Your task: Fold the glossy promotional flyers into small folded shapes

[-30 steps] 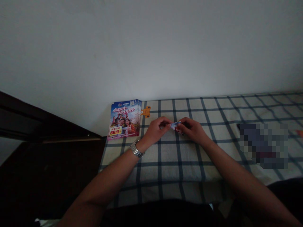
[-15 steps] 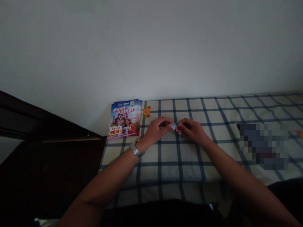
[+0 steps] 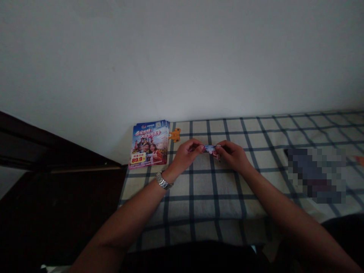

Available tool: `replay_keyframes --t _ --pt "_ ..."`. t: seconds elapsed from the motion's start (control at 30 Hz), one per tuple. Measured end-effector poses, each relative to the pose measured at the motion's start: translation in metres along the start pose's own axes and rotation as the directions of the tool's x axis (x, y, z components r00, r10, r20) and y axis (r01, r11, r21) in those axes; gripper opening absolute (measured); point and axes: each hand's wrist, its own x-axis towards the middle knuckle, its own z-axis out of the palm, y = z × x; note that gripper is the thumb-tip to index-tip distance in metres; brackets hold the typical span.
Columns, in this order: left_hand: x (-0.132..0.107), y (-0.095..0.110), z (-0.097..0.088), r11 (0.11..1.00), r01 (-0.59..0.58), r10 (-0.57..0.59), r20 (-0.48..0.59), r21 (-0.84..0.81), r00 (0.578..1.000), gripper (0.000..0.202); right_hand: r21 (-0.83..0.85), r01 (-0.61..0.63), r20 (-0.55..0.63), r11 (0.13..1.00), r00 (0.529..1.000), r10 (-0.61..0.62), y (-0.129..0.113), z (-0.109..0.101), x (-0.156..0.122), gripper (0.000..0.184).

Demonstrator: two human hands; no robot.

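Note:
A small folded piece of printed paper [image 3: 211, 149], blue, white and reddish, is stretched between my two hands above the checked cloth. My left hand [image 3: 189, 152], with a metal watch on its wrist, pinches the paper's left end between thumb and fingers. At the other end, my right hand [image 3: 231, 154] is closed on it, thumb in front. The fingers hide parts of the paper, so its full folded shape does not show. Left of my left hand lies a stack of colourful flyers [image 3: 149, 146] marked 89.9.
Blue-and-white checked cloth [image 3: 201, 204] covers the surface, which meets a pale wall [image 3: 182, 60]. An orange bear-shaped piece [image 3: 174, 135] lies beside the flyers. A pixelated dark object [image 3: 315, 176] is at the right. Beyond the left edge is a dark area.
My hands have moved slightly apart, and more of the folded paper shows between them. Both hands still grip it. The flyers stay in place.

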Motion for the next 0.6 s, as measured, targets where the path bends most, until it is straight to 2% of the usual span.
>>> replay_keyframes --t 0.4,0.5,0.6 --pt "-0.0009 0.0041 0.0018 0.995 0.036 -0.037 -0.002 -0.09 0.999 0.024 -0.042 -0.013 -0.004 0.999 1.0 0.013 -0.0028 -0.0001 -0.0009 0.035" --pt "-0.0004 0.0028 0.0008 0.998 0.041 -0.041 0.005 -0.054 0.999 0.024 -0.053 -0.004 0.003 0.999 1.0 0.004 -0.0046 0.0 -0.0011 0.034" --pt "-0.0004 0.0012 -0.0008 0.999 0.02 -0.02 -0.001 0.051 1.0 0.024 -0.081 -0.004 0.009 0.997 1.0 0.005 -0.0057 -0.0001 -0.001 0.035"
